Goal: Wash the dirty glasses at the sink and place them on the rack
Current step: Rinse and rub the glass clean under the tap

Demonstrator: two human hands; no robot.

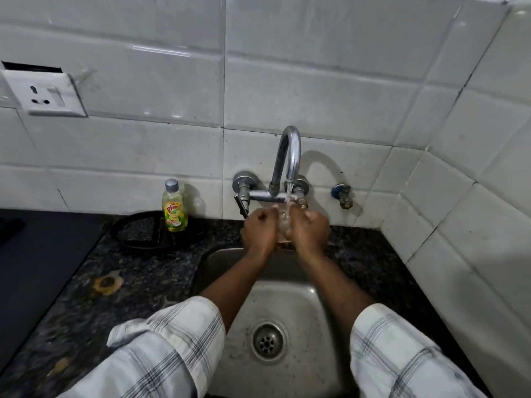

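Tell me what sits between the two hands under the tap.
In the head view, a clear glass sits between the left hand and right hand, with tap water running onto it.

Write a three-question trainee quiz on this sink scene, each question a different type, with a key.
1. True or false: water is running from the curved chrome tap onto the clear drinking glass.
2. Multiple choice: the yellow dish-soap bottle with the grey cap stands (A) in the steel sink basin, (B) on the dark speckled stone counter left of the tap, (C) on the white wall socket plate.
3. Fill in: the glass is held between the left hand and the ____ hand.

Key: 1 true; 2 B; 3 right.
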